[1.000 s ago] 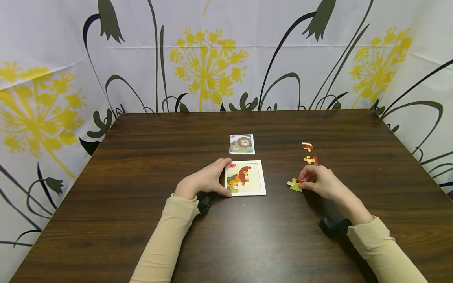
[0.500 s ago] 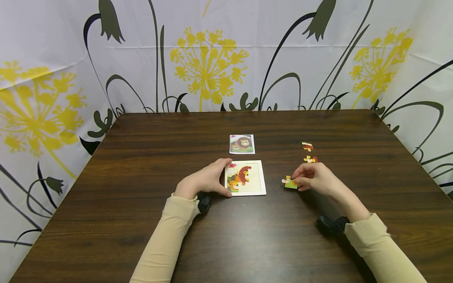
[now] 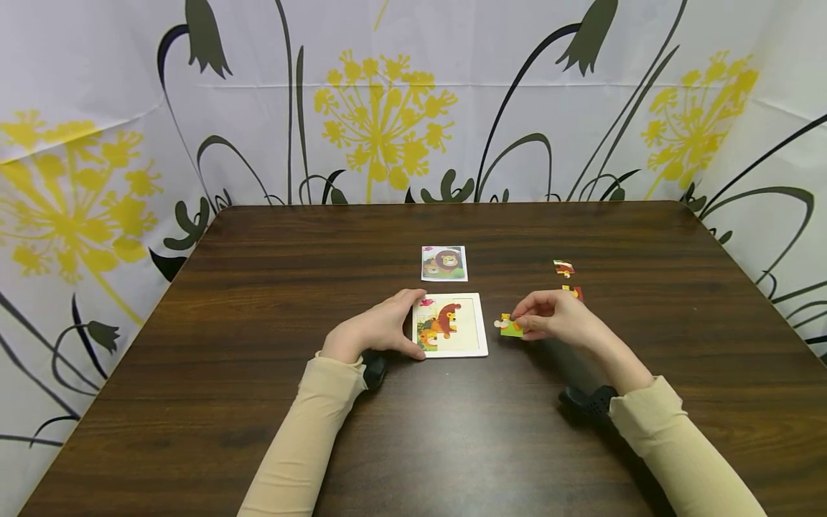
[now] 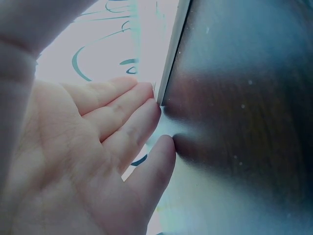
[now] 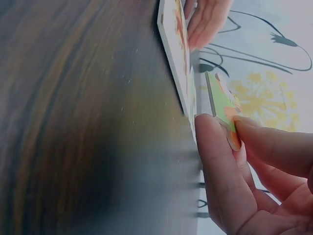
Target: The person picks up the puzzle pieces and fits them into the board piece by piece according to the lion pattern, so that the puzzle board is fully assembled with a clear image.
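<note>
In the head view, my left hand (image 3: pixel 373 329) holds the white-rimmed puzzle tray (image 3: pixel 470 327) by its left side, thumb at the near corner and index finger at the far corner. Joined pieces showing part of a lion (image 3: pixel 444 320) fill the tray's left part; pale bare board shows to the right. My right hand (image 3: pixel 561 316) pinches a green and orange jigsaw piece (image 3: pixel 509 325) between thumb and fingers, just right of the tray. The right wrist view shows this jigsaw piece (image 5: pixel 222 103) raised at the fingertips, with the tray (image 5: pixel 171 54) beyond it.
A lion picture card (image 3: pixel 444 263) lies behind the tray. Two loose jigsaw pieces lie at the right: one farther back (image 3: pixel 564 268), another (image 3: pixel 574 291) partly hidden behind my right hand. The brown table (image 3: pixel 310 251) ends at a flower-patterned curtain (image 3: pixel 388 108).
My right hand has carried the pinched jigsaw piece leftward and slightly back, close to the tray's right edge. My left hand and the tray have stayed in place.
</note>
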The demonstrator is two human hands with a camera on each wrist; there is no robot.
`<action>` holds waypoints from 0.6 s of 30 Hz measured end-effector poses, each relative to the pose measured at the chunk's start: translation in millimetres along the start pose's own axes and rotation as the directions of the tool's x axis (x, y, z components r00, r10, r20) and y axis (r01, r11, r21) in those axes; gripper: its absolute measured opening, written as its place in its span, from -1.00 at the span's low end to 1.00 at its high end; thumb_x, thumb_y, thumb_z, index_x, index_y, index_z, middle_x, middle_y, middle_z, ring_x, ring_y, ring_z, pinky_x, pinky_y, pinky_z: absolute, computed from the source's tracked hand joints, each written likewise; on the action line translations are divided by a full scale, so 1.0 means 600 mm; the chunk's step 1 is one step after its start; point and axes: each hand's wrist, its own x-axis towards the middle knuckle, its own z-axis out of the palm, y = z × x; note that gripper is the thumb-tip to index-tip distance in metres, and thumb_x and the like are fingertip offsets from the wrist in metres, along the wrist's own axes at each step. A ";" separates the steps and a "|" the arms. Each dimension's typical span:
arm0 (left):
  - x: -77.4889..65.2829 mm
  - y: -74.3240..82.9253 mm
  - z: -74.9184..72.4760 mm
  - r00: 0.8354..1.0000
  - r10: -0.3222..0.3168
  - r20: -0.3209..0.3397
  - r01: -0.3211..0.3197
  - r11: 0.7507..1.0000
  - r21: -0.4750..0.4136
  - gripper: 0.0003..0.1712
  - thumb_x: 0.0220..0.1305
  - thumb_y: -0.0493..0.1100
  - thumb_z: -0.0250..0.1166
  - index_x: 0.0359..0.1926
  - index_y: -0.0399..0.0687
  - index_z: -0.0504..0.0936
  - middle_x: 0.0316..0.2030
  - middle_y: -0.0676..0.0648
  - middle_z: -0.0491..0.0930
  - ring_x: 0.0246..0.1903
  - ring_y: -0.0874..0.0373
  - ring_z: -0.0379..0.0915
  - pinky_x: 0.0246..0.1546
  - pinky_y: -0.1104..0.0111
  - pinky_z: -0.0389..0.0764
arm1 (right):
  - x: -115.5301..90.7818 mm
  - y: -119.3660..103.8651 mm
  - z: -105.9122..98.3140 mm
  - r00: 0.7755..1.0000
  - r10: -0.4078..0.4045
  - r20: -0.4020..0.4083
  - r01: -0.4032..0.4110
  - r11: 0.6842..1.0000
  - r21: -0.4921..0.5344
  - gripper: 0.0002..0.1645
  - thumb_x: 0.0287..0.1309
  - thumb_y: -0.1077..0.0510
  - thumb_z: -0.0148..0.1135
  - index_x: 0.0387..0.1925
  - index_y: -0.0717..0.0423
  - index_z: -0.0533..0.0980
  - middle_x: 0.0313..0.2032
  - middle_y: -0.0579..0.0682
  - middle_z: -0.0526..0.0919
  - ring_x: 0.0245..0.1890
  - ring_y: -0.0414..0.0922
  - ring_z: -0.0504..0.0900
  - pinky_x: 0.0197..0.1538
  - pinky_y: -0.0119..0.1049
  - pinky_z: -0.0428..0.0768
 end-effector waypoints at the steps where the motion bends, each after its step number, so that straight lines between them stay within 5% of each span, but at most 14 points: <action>1: -0.001 0.001 0.000 1.000 0.002 0.001 -0.002 1.000 0.003 0.18 -0.11 -0.03 0.52 0.40 -0.28 0.01 0.34 -0.24 0.15 0.31 -0.04 0.13 0.36 0.14 0.17 | 0.002 -0.001 0.002 1.000 0.000 0.001 0.000 1.000 -0.001 -0.75 0.11 0.32 0.25 -0.19 0.44 0.52 -0.35 0.09 0.62 -0.40 -0.18 0.62 -0.23 -0.18 0.68; 18: 0.002 -0.002 0.001 1.000 -0.002 0.001 0.002 1.000 0.007 0.18 -0.11 -0.03 0.53 0.40 -0.26 0.01 0.33 -0.23 0.16 0.31 -0.02 0.13 0.36 0.16 0.17 | 0.034 -0.033 0.048 0.999 -0.024 0.038 0.023 0.999 0.028 -0.77 0.11 0.34 0.25 -0.20 0.42 0.53 -0.36 0.14 0.61 -0.40 -0.15 0.60 -0.22 -0.13 0.67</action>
